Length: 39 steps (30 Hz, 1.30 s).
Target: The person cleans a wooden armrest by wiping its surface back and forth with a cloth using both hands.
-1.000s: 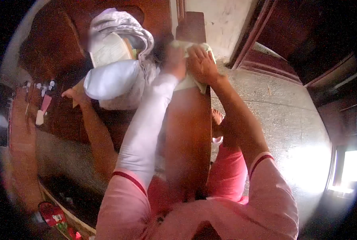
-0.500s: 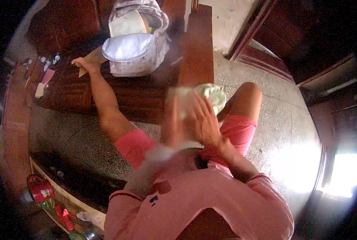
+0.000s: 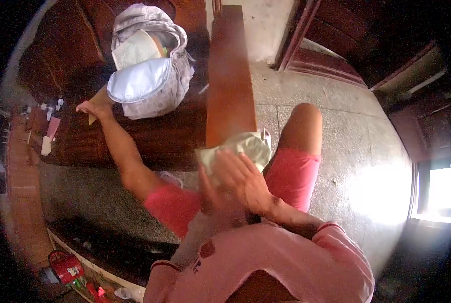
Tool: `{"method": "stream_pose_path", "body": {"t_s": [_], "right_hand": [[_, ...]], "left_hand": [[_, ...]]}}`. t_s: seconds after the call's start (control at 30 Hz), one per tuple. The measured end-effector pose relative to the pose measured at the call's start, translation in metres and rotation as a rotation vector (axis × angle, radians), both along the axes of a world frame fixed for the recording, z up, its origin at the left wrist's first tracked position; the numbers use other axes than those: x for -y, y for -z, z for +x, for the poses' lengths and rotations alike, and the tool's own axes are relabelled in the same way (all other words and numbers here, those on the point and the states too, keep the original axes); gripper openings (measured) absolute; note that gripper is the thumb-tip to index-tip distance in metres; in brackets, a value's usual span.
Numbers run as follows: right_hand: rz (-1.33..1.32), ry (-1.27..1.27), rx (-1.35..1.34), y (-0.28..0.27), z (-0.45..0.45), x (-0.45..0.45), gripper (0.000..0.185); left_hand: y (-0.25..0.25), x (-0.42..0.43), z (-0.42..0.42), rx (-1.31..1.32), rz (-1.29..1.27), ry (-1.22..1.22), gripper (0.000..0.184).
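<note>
A pale green piece of cloth (image 3: 245,145), perhaps a soft pouch, lies over the near end of the brown wooden armrest, between my knees. My right hand (image 3: 248,188) rests flat against its near side, fingers stretched out and side by side. Close beside it, partly behind the right hand's fingers, is my left hand (image 3: 208,192). Motion smears the left hand, so its grip on the cloth is unclear. Both hands overlap near the cloth's lower edge.
An open grey patterned backpack (image 3: 157,101) with a book (image 3: 137,49) inside stands on the dark wooden seat (image 3: 149,146). My bare foot (image 3: 98,108) is beside it. The wooden armrest (image 3: 231,76) runs away from me. A red container (image 3: 66,266) sits lower left.
The view has shifted, moving the backpack left and down in it. Both hands and the cloth sit lower and nearer my body; more of the cloth shows above the fingers.
</note>
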State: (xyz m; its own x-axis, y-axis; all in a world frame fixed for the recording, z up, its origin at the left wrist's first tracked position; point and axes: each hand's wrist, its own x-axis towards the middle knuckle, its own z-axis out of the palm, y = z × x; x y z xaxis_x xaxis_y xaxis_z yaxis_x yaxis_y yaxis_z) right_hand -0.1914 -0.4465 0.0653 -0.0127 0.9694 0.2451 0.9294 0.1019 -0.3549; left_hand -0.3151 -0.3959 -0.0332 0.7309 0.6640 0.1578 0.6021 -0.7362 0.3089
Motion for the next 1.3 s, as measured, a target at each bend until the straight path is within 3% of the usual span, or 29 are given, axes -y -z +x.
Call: {"method": "stream_pose_path", "body": {"t_s": [0.03, 0.1, 0.17, 0.27, 0.3, 0.4, 0.43, 0.53, 0.63, 0.67, 0.73, 0.83, 0.9, 0.93, 0.97, 1.03, 1.1, 1.3], "right_hand": [[-0.004, 0.004, 0.011, -0.001, 0.003, -0.005, 0.059], [0.013, 0.030, 0.006, -0.004, 0.011, -0.016, 0.058], [0.041, 0.079, -0.035, -0.007, 0.022, -0.028, 0.057], [0.046, 0.008, 0.115, -0.027, 0.047, -0.049, 0.053], [0.090, 0.065, 0.032, -0.017, 0.055, -0.064, 0.049], [0.154, 0.029, -0.040, -0.005, 0.092, -0.102, 0.043], [0.179, 0.001, 0.099, -0.007, 0.104, -0.115, 0.038], [-0.569, 0.075, 0.231, -0.051, 0.132, -0.162, 0.055], [-0.380, 0.140, 0.174, -0.023, 0.169, -0.202, 0.059], [-0.360, 0.159, 0.218, -0.019, 0.180, -0.217, 0.060], [-0.315, 0.198, 0.306, -0.011, 0.201, -0.244, 0.061], [0.043, 0.256, 0.324, 0.033, 0.238, -0.282, 0.061], [0.073, 0.285, 0.327, 0.037, 0.255, -0.303, 0.059], [0.090, 0.299, 0.328, 0.036, 0.260, -0.312, 0.059], [0.068, 0.282, 0.391, 0.035, 0.265, -0.317, 0.055], [0.039, 0.302, 0.390, 0.023, 0.268, -0.323, 0.052], [0.101, 0.340, 0.427, 0.027, 0.270, -0.334, 0.045], [-0.032, 0.355, 0.432, 0.035, 0.273, -0.342, 0.039]], "left_hand": [[-0.001, -0.005, 0.002, 0.415, -0.418, -0.045, 0.040], [-0.010, -0.017, 0.007, 0.790, -0.749, -0.047, 0.042], [-0.039, -0.032, 0.016, 0.691, -0.595, 0.021, 0.046], [-0.071, -0.071, 0.040, 0.545, -0.359, 0.134, 0.053], [-0.071, -0.086, 0.046, 0.504, -0.416, 0.161, 0.060], [-0.060, -0.133, 0.075, 0.457, -0.204, 0.270, 0.064], [-0.053, -0.148, 0.090, 0.479, -0.317, 0.257, 0.069], [-0.009, -0.214, 0.142, 0.521, -0.292, 0.314, 0.066], [-0.044, -0.248, 0.187, 0.387, -0.469, 0.146, 0.064], [-0.015, -0.276, 0.204, 0.433, -0.240, 0.191, 0.060], [-0.009, -0.305, 0.235, 0.379, -0.263, 0.158, 0.056], [-0.005, -0.346, 0.275, 0.414, -0.125, 0.102, 0.061], [0.012, -0.391, 0.300, 0.369, -0.140, 0.098, 0.062], [-0.006, -0.389, 0.300, 0.346, -0.146, 0.094, 0.062], [-0.025, -0.386, 0.306, 0.112, -0.273, -0.038, 0.061], [-0.069, -0.372, 0.312, 0.203, -0.318, 0.006, 0.061], [-0.074, -0.375, 0.315, 0.251, -0.327, 0.038, 0.059], [-0.076, -0.366, 0.304, 0.218, -0.302, 0.040, 0.054]]}}
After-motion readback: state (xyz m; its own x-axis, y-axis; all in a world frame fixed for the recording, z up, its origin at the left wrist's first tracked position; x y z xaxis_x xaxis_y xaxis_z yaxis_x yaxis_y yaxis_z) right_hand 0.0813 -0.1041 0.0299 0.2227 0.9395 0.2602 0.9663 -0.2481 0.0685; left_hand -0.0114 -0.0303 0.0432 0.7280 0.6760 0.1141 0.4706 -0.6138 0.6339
